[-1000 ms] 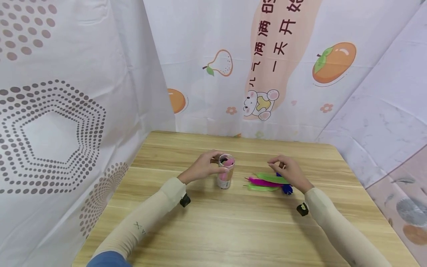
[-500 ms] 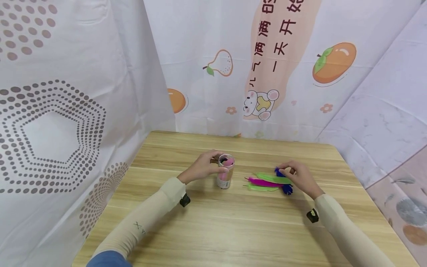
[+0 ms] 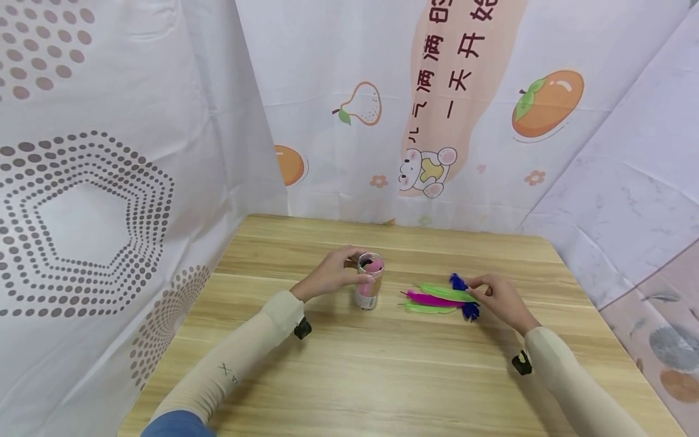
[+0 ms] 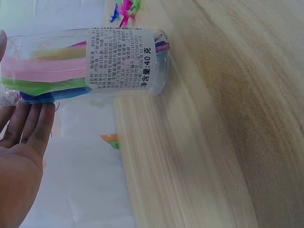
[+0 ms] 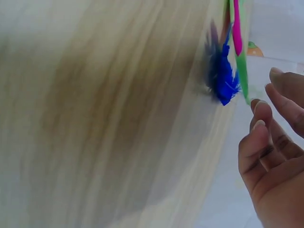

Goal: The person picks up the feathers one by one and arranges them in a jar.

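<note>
My left hand [image 3: 334, 274] grips a clear plastic jar [image 3: 370, 285] near its open top, thumb in front and fingers behind. The jar stands upright on the wooden table. In the left wrist view, pink, green and blue feathers [image 4: 42, 71] show through its wall beside a white printed label [image 4: 118, 59]. To the right, a small pile of feathers lies flat: green feathers [image 3: 428, 308], a magenta feather [image 3: 428, 298] and dark blue feathers [image 5: 223, 78]. My right hand [image 3: 502, 297] hovers at the pile's right end, fingers loosely bent, fingertips right by a green feather's tip [image 5: 244, 90].
The wooden table [image 3: 360, 376] reaches back to a printed white curtain [image 3: 327, 145]. Another dotted curtain [image 3: 93, 230] hangs along the left side. Each wrist wears a small black camera mount.
My right hand has moved right and slightly toward me along the pile, uncovering more of the blue feathers. The left hand and jar stay in place.
</note>
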`<action>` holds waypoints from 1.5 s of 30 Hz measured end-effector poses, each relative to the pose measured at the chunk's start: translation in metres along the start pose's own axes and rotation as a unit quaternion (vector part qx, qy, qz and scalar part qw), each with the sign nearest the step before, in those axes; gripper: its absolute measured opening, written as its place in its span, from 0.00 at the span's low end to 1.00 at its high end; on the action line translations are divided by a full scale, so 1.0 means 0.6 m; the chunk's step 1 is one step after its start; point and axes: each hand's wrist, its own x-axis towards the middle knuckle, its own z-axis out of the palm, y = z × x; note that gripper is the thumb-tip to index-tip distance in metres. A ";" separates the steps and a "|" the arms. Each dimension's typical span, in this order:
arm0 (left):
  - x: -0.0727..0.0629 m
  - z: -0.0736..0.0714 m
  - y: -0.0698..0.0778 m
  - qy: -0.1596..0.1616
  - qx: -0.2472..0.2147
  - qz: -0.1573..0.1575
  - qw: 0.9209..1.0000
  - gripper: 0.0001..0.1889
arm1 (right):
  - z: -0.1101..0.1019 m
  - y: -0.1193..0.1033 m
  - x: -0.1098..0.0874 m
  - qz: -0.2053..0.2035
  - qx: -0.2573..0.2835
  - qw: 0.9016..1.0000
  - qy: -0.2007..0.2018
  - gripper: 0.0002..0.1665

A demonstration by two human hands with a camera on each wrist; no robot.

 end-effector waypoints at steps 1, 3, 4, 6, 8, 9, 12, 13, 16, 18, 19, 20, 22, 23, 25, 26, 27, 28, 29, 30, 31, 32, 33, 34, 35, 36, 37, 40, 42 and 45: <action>0.000 0.001 -0.001 -0.001 -0.001 0.000 1.000 0.29 | 0.002 0.003 -0.002 0.005 0.000 1.000 -0.004 0.16; -0.001 0.002 -0.002 -0.002 -0.001 -0.002 1.000 0.29 | 0.004 0.006 -0.005 0.009 -0.002 1.000 -0.007 0.16; -0.001 0.002 -0.003 -0.002 -0.003 -0.003 1.000 0.29 | 0.005 0.008 -0.005 0.012 -0.006 1.000 -0.007 0.17; -0.002 0.003 -0.004 -0.002 -0.004 -0.005 1.000 0.30 | 0.007 0.009 -0.007 0.012 -0.014 1.000 -0.005 0.16; -0.003 0.003 -0.006 -0.003 -0.003 -0.006 1.000 0.30 | 0.010 0.008 -0.007 0.011 -0.020 1.000 -0.006 0.16; -0.003 0.003 -0.006 -0.003 -0.002 -0.006 1.000 0.30 | 0.011 0.008 -0.007 0.010 -0.025 1.000 -0.009 0.16; -0.003 0.004 -0.008 -0.003 -0.001 -0.003 1.000 0.29 | 0.017 0.009 -0.008 0.007 -0.032 0.999 -0.012 0.16; -0.003 0.004 -0.009 -0.004 0.000 -0.002 1.000 0.29 | 0.018 0.009 -0.008 0.005 -0.034 0.999 -0.014 0.17; -0.002 0.004 -0.010 -0.004 0.001 0.001 1.000 0.29 | 0.022 0.012 -0.007 0.009 -0.041 0.999 -0.015 0.16; -0.001 0.004 -0.010 -0.004 0.003 0.000 1.000 0.29 | 0.024 0.013 -0.006 0.008 -0.044 0.999 -0.019 0.14; -0.001 0.004 -0.010 -0.005 0.004 0.000 1.000 0.29 | 0.025 0.014 -0.006 0.007 -0.045 0.999 -0.021 0.14; -0.001 0.004 -0.009 -0.005 0.005 -0.002 1.000 0.29 | 0.026 0.015 -0.006 0.007 -0.047 0.999 -0.023 0.13; -0.001 0.004 -0.007 -0.006 0.006 -0.004 1.000 0.29 | 0.027 0.017 -0.005 0.007 -0.048 0.999 -0.024 0.11; -0.001 0.003 -0.006 -0.007 0.007 -0.005 1.000 0.30 | 0.027 0.017 -0.006 0.004 -0.047 0.999 -0.027 0.10; -0.001 0.003 -0.004 -0.007 0.006 -0.005 1.000 0.30 | 0.026 0.017 -0.006 0.006 -0.046 0.999 -0.028 0.07; -0.001 0.003 -0.003 -0.007 0.006 -0.004 1.000 0.30 | 0.025 0.016 -0.006 0.009 -0.043 0.999 -0.029 0.06; -0.001 0.003 -0.003 -0.007 0.006 -0.003 1.000 0.30 | 0.024 0.014 -0.006 0.012 -0.040 0.999 -0.029 0.04; -0.001 0.003 -0.002 -0.006 0.006 -0.002 1.000 0.30 | 0.023 0.014 -0.007 0.016 -0.038 0.999 -0.030 0.03; 0.000 0.002 -0.002 -0.006 0.007 -0.001 1.000 0.29 | 0.022 0.012 -0.007 0.021 -0.034 0.999 -0.030 0.03; 0.000 0.002 -0.002 -0.005 0.006 0.000 1.000 0.29 | 0.021 0.011 -0.007 0.027 -0.031 0.999 -0.028 0.03; 0.000 0.002 -0.002 -0.004 0.007 0.001 1.000 0.29 | 0.021 0.010 -0.008 0.032 -0.029 0.999 -0.026 0.03; 0.000 0.002 -0.002 -0.004 0.007 0.001 1.000 0.29 | 0.019 0.009 -0.008 0.032 -0.027 0.999 -0.026 0.04; 0.000 0.002 -0.002 -0.004 0.008 0.001 1.000 0.29 | 0.019 0.009 -0.008 0.036 -0.026 0.999 -0.026 0.04; 0.000 0.002 -0.002 -0.004 0.008 0.000 1.000 0.29 | 0.018 0.009 -0.008 0.040 -0.026 0.999 -0.024 0.05; 0.000 0.002 -0.002 -0.003 0.008 -0.001 1.000 0.29 | 0.018 0.008 -0.008 0.043 -0.026 0.998 -0.023 0.05; 0.001 0.001 -0.002 -0.003 0.008 -0.001 1.000 0.29 | 0.017 0.009 -0.008 0.044 -0.028 0.998 -0.023 0.05; 0.001 0.001 -0.002 -0.003 0.007 -0.002 1.000 0.29 | 0.016 0.009 -0.007 0.046 -0.029 0.998 -0.024 0.06; 0.000 0.000 -0.001 -0.003 0.005 -0.001 1.000 0.29 | 0.015 0.010 -0.006 0.051 -0.033 0.998 -0.023 0.06; 0.000 -0.001 -0.001 -0.003 0.003 -0.001 1.000 0.28 | 0.014 0.010 -0.005 0.051 -0.032 0.998 -0.022 0.07; 0.000 -0.001 -0.002 -0.005 0.001 0.000 1.000 0.28 | 0.013 0.008 -0.004 0.053 -0.033 0.998 -0.020 0.08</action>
